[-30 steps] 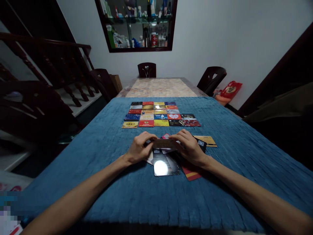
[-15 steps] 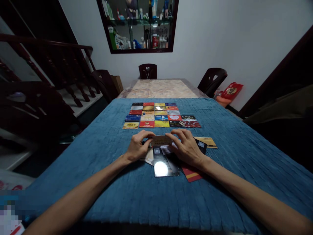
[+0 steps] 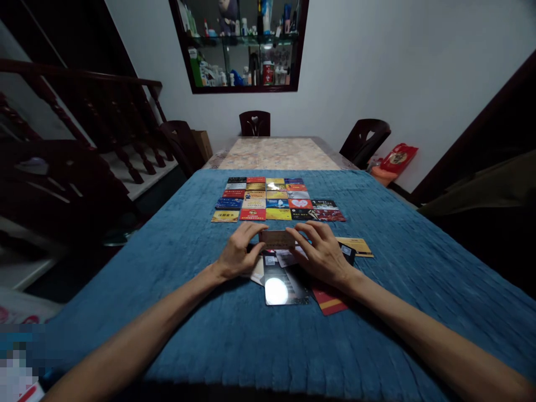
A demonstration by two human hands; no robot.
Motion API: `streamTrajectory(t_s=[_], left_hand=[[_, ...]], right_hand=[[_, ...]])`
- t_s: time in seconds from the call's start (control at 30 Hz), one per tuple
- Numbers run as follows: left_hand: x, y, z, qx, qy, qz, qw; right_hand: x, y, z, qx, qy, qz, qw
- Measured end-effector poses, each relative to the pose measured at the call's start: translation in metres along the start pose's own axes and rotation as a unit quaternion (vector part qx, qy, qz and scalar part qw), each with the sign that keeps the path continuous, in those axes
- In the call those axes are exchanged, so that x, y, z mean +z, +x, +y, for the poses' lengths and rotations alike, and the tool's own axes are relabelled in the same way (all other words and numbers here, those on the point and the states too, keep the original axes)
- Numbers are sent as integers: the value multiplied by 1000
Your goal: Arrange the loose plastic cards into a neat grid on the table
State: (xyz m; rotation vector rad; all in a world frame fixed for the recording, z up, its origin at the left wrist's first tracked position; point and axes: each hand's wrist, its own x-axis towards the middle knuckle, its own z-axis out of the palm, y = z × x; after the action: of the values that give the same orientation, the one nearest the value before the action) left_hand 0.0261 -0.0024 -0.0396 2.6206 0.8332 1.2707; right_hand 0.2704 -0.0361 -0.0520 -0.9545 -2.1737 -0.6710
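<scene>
Over the loose cards [image 3: 287, 290], the left hand [image 3: 239, 252] and the right hand [image 3: 324, 254] pinched a pale card [image 3: 277, 239] by its opposite ends, nearly upright. Since half a second before, it had hardly moved; the handling seemed steady. Around, blue cloth [image 3: 176, 245] gave room sideways; card rows [image 3: 277, 204] bounded the far side.

Dim light; 1 round white glare on black card [image 3: 288, 282]; edges stretched, lower-left corner pixelated.

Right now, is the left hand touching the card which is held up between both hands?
Touching. The head view shows the left hand pinching the card at its left end.
</scene>
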Motion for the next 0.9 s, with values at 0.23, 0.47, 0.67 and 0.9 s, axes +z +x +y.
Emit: streamTrajectory(t_s=[0.23,0.47,0.67,0.9], left_hand=[[-4,-1,-2,34,76,-49,995],[-16,7,-6,69,125,-66,988],[-25,18,-17,55,121,-103,986],[-32,36,-42,46,142,-155,977]], right_hand=[[-3,9,3,-6,18,-15,1000],[-3,24,10,-9,64,-34,997],[4,38,21,-14,115,-66,991],[22,59,44,-32,160,-111,980]])
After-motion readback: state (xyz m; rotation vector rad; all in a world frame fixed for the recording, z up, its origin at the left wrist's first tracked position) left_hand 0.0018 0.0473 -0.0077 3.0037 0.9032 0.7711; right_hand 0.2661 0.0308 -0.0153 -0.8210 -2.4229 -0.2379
